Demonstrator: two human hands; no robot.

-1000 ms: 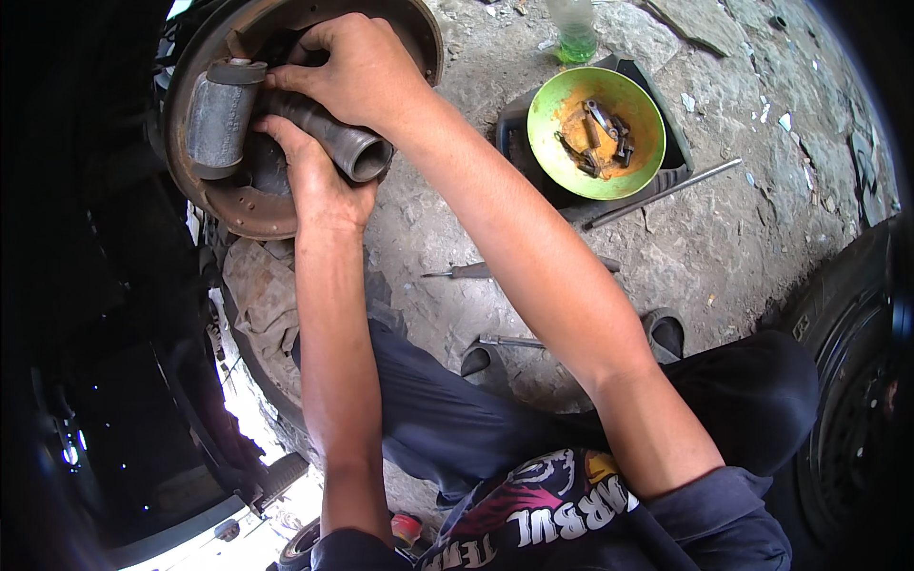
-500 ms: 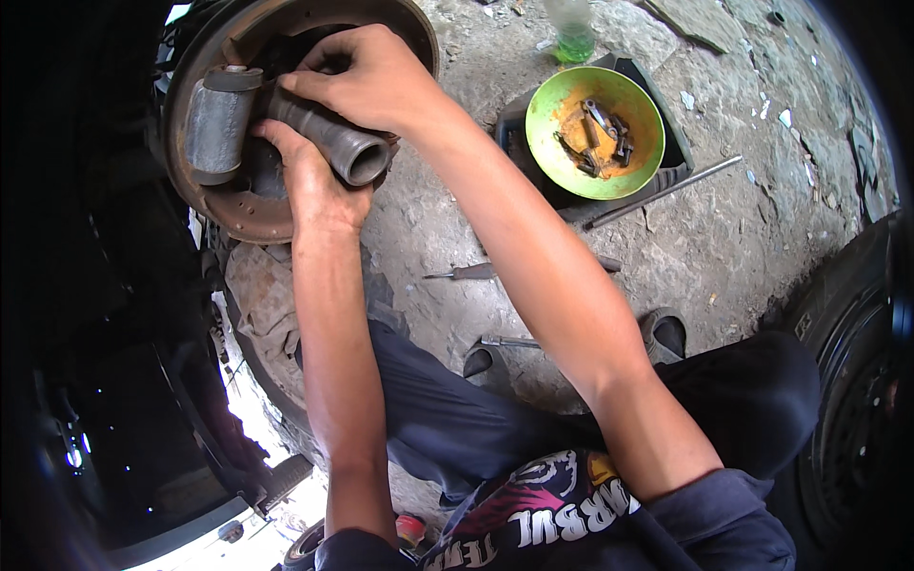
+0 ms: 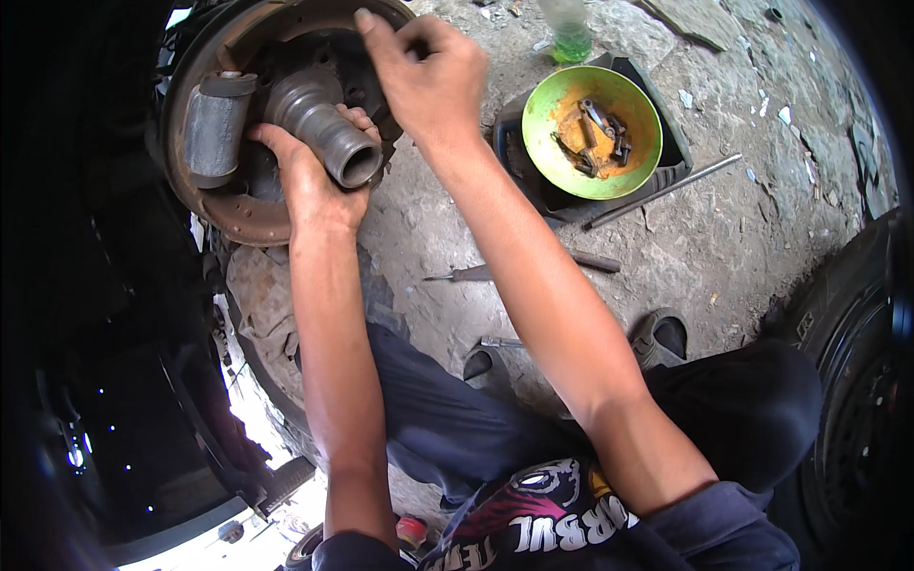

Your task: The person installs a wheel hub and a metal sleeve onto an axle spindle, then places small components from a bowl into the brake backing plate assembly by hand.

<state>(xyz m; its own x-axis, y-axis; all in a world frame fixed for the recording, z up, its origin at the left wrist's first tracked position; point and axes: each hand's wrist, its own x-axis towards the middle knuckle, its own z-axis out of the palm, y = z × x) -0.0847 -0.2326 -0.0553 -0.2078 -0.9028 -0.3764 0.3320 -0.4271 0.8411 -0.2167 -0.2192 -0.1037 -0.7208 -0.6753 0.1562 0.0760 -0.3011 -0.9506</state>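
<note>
A rusty round backing plate [image 3: 214, 205] stands at the upper left, with a hollow metal axle spindle [image 3: 328, 133] sticking out of its middle toward me. My left hand [image 3: 309, 186] is wrapped round the spindle from below, thumb on the left and fingertips showing on its right side. A grey brake wheel cylinder-like part [image 3: 214, 128] sits left of the spindle on the plate. Up and right of the spindle, apart from it, my right hand [image 3: 433, 81] is raised with its thumb stretched out and fingers bent; I see nothing in it.
A green bowl [image 3: 538, 143] with bolts and small parts rests on a black tray [image 3: 671, 157]. Beside it lie a metal rod [image 3: 666, 192] and a screwdriver-like tool [image 3: 466, 274]. A bottle with green liquid [image 3: 571, 43] stands behind; a tyre [image 3: 838, 352] is at the right.
My right hand has come off the spindle and moved up and right, its thumb now spread away. More of the spindle's base shows. My left hand stays round it.
</note>
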